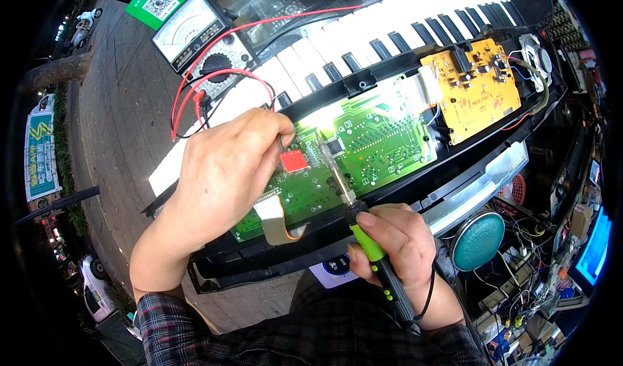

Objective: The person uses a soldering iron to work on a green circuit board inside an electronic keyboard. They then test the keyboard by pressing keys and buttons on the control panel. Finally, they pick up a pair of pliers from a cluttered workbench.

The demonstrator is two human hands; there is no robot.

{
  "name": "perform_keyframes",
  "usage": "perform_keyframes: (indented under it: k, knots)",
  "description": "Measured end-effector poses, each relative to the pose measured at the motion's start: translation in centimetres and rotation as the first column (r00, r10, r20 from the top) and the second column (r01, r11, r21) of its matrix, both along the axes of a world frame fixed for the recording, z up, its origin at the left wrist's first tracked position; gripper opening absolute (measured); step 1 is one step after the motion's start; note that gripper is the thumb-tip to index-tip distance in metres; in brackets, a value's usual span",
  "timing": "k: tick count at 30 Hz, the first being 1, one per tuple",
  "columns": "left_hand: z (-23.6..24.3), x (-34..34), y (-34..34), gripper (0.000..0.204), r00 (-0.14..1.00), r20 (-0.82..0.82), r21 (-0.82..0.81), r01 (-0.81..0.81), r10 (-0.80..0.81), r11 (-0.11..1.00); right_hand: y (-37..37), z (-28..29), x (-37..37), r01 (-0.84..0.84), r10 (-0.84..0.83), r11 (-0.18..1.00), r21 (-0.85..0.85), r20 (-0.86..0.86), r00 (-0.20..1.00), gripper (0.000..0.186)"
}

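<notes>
My right hand (pixel 399 243) is closed around the green and black handle of a soldering iron (pixel 373 246). The iron's metal tip reaches up over a green circuit board (pixel 389 145), just left of a small square chip (pixel 334 146). My left hand (pixel 224 171) hovers over the board's left part with thumb and fingers pinched together. Right at those fingertips is a flat red square piece (pixel 295 161); whether they grip it or something thinner, I cannot tell. A grey ribbon cable (pixel 276 223) bends off the board's near edge, below my left hand.
The board sits in an opened electronic keyboard with white and black keys (pixel 331 51). At its right are an orange-yellow circuit board (pixel 477 90) and a round speaker (pixel 535 61). A multimeter (pixel 207 41) with red and black leads stands at upper left. A teal round lid (pixel 478 239) lies lower right.
</notes>
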State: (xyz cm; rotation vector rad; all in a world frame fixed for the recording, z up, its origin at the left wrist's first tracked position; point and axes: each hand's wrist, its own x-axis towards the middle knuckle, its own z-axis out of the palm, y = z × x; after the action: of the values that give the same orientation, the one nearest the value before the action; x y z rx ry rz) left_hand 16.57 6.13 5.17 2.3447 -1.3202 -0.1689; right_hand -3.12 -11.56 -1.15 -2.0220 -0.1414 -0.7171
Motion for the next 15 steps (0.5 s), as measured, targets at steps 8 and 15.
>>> perform_keyframes:
  k: [8, 15]
  knots:
    - [0.2, -0.1, -0.1, 0.022, 1.000, -0.012, 0.037, -0.012, 0.013, 0.999, -0.4, 0.4, -1.1, -0.006, 0.007, 0.998, 0.067, -0.015, 1.000, 0.049]
    - [0.3, -0.2, -0.2, 0.026, 1.000, 0.006, 0.022, -0.008, 0.007, 1.000, -0.4, 0.3, -1.9, -0.006, 0.006, 0.997, 0.075, 0.001, 1.000, 0.050]
